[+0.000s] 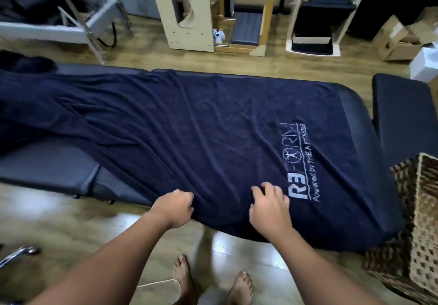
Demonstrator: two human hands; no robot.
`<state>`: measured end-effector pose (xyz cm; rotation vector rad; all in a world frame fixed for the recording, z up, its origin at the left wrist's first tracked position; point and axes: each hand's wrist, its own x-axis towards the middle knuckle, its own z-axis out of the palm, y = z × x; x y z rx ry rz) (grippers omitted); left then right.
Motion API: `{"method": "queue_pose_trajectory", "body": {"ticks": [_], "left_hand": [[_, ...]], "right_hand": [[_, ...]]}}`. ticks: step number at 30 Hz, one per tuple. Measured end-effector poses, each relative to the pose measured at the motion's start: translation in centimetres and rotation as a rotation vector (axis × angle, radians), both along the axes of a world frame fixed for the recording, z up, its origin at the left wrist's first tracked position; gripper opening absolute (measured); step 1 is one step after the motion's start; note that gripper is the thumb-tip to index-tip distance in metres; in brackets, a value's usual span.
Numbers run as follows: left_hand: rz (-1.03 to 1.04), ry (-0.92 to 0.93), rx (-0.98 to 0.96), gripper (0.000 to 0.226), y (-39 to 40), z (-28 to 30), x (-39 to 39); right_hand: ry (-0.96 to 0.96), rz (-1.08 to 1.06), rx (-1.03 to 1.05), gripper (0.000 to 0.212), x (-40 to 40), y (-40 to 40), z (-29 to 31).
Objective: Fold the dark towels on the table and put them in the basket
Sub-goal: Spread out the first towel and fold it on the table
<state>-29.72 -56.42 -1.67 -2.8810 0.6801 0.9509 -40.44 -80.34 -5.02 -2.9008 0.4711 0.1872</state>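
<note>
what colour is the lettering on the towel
Pale grey-white, stitched on the dark navy towel; it shows best in the head view.

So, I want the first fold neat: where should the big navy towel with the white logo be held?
Hold the big navy towel along its near long edge, coming from the front where both hands already rest. That edge overhangs the padded table, so fingers can slip under it; spread the grips wider first.

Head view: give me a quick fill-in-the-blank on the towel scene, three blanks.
1. The dark towel lies spread over a padded ____.
2. Both hands, the left hand and the right hand, grip the towel's ____ edge.
3. The wicker basket stands at the person's ____ side.

Missing words: table; near; right
</note>
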Motion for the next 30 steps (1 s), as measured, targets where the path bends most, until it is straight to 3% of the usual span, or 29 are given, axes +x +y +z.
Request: {"method": "queue_pose_trajectory", "body": {"ticks": [8,16,19,24,27,30], "left_hand": [[0.160,-0.180,0.016,0.010,12.2,1.5,4.8],[0.170,-0.331,0.132,0.056,22.4,0.3,14.3],[0.079,-0.345,0.168,0.055,24.6,-0.7,17.4],[-0.183,-0.368,0.100,0.035,27.2,-1.5,21.0],[-0.132,-0.150,0.051,0.031,28.7,0.7,21.8],[0.022,0.404,0.121,0.045,30.6,2.7,21.9]], "right_hand": [[0.004,0.295,0.004,0.033,6.1,10.5,1.3],[0.183,0.479,0.123,0.031,13.8,22.5,2.5],[0.235,0.441,0.142,0.038,16.5,27.1,2.3],[0.305,0.362,0.030,0.058,19.1,31.0,1.7],[0.420,0.491,0.133,0.053,19.6,31.7,2.8],[0.614,0.691,0.182,0.026,20.6,32.6,4.6]]}}
